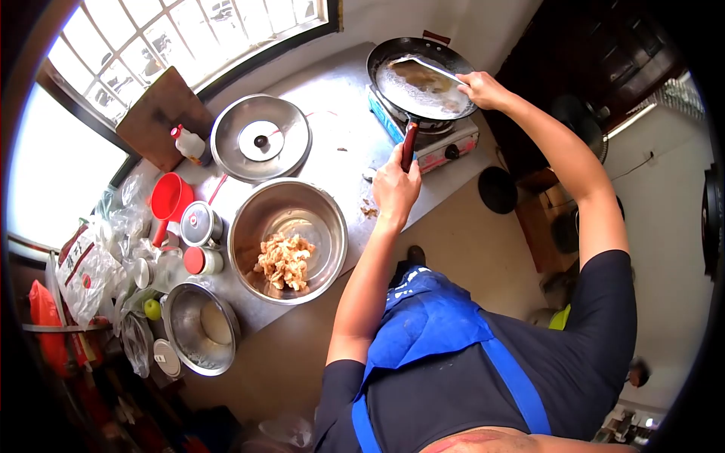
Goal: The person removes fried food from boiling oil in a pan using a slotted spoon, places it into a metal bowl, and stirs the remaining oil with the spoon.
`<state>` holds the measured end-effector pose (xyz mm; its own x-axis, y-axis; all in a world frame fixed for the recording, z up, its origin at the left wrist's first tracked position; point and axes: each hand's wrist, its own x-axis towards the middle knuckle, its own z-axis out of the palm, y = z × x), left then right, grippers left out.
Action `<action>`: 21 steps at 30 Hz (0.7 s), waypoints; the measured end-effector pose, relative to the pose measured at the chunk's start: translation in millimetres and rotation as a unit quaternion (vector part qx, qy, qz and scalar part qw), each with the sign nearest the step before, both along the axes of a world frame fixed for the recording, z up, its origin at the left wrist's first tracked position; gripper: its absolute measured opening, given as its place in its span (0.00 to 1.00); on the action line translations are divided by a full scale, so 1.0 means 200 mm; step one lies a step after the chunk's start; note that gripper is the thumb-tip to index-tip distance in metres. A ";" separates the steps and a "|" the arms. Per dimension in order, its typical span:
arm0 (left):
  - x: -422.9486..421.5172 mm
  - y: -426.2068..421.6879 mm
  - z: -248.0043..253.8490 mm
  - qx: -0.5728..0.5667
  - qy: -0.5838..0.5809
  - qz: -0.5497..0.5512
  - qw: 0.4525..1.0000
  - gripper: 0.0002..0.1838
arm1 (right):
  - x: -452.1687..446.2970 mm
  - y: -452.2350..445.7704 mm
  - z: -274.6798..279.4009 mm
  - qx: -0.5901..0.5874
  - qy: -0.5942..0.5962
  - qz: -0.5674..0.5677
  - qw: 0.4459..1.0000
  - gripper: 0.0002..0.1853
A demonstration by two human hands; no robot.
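My left hand (396,187) is closed around the dark reddish handle (410,142) of a black frying pan (375,75). The pan sits on a portable gas stove (445,147) at the counter's far end. Pale, foamy liquid (411,92) covers much of the pan's bottom, with a browner patch toward the back. Over the pan's right rim, my right hand (485,90) grips a thin, light-coloured spatula (436,69), which reaches across the pan. Its far end is hard to make out against the liquid.
A steel bowl (332,219) holds battered-looking pieces (285,262). Around it are a large lid (226,143), a red dipper (171,196), a lidded tin (200,224), a red-capped jar (202,261) and a second bowl (175,317). A board (162,113) leans by the window.
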<state>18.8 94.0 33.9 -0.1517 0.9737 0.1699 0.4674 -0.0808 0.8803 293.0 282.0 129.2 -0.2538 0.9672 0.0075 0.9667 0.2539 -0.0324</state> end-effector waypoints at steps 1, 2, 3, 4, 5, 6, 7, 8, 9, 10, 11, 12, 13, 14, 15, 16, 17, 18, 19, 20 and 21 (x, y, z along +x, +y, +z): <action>0.00 0.00 0.00 -0.002 -0.001 0.003 1.000 0.25 | 0.00 0.02 -0.01 -0.044 0.046 -0.001 0.998 0.21; 0.01 0.02 -0.06 0.031 0.001 0.011 0.999 0.25 | 0.02 0.06 -0.05 -0.050 0.065 -0.002 0.997 0.22; 0.01 0.01 -0.05 0.029 0.001 0.013 0.999 0.25 | 0.01 0.06 -0.04 -0.052 0.064 -0.001 0.997 0.22; 0.02 0.01 -0.03 0.008 0.004 0.015 1.000 0.25 | 0.00 0.04 -0.01 -0.071 0.085 -0.036 0.993 0.21; 0.02 0.00 -0.02 -0.012 0.008 0.017 1.000 0.26 | -0.01 0.02 0.03 -0.090 0.107 -0.072 0.988 0.21; 0.03 0.01 -0.02 -0.013 0.009 0.014 1.000 0.26 | -0.01 0.02 0.05 -0.097 0.042 -0.025 0.994 0.21; 0.03 0.01 -0.02 -0.010 0.013 0.015 1.000 0.25 | -0.01 0.01 0.07 -0.098 0.044 -0.029 0.994 0.21; 0.03 0.01 -0.02 -0.007 0.017 0.015 1.000 0.25 | -0.02 0.00 0.07 -0.092 0.031 -0.019 0.995 0.21; 0.03 0.00 -0.03 -0.009 0.019 0.012 1.000 0.25 | -0.01 -0.01 0.07 -0.086 0.019 -0.008 0.996 0.21; 0.04 0.00 -0.03 0.002 0.018 0.016 1.000 0.24 | -0.01 -0.02 0.08 -0.093 0.005 -0.012 0.996 0.21; 0.04 0.00 -0.03 0.012 0.017 0.020 1.000 0.24 | 0.00 -0.03 0.08 -0.093 0.005 -0.013 0.996 0.21; 0.04 0.00 -0.03 0.009 0.020 0.021 1.000 0.24 | 0.01 -0.04 0.07 -0.098 0.002 -0.006 0.995 0.21; 0.04 0.00 -0.03 0.010 0.020 0.021 1.000 0.24 | 0.02 -0.04 0.06 -0.102 -0.002 0.001 0.995 0.22; 0.04 0.00 -0.03 0.010 0.022 0.024 0.999 0.24 | 0.03 -0.04 0.05 -0.101 -0.002 0.001 0.995 0.22; 0.04 0.00 -0.03 0.010 0.024 0.027 0.999 0.24 | 0.03 -0.06 0.04 -0.088 -0.015 0.014 0.996 0.21; 0.04 0.00 -0.03 0.010 0.026 0.027 0.999 0.24 | 0.04 -0.07 0.03 -0.075 -0.028 0.028 0.996 0.21; 0.04 0.00 -0.03 0.004 0.029 0.028 0.999 0.24 | 0.04 -0.07 0.03 -0.074 -0.026 0.028 0.997 0.21; 0.04 0.00 -0.02 -0.004 0.031 0.028 0.999 0.24 | 0.05 -0.08 0.03 -0.075 -0.036 0.032 0.996 0.21; 0.04 -0.01 -0.03 -0.003 0.033 0.026 0.999 0.24 | 0.06 -0.09 0.03 -0.076 -0.046 0.036 0.995 0.21; 0.05 -0.01 -0.03 -0.003 0.036 0.027 0.999 0.25 | 0.07 -0.11 0.02 -0.075 -0.045 0.032 0.996 0.21; 0.05 -0.01 -0.02 -0.002 0.039 0.028 0.999 0.25 | 0.08 -0.12 0.01 -0.064 -0.043 0.032 0.996 0.20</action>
<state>28.4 92.1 29.5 -0.1934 0.9644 0.1802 0.5377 -0.0494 0.8417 308.9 258.3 131.3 -0.3091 0.9407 -0.1400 0.9493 0.3140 0.0139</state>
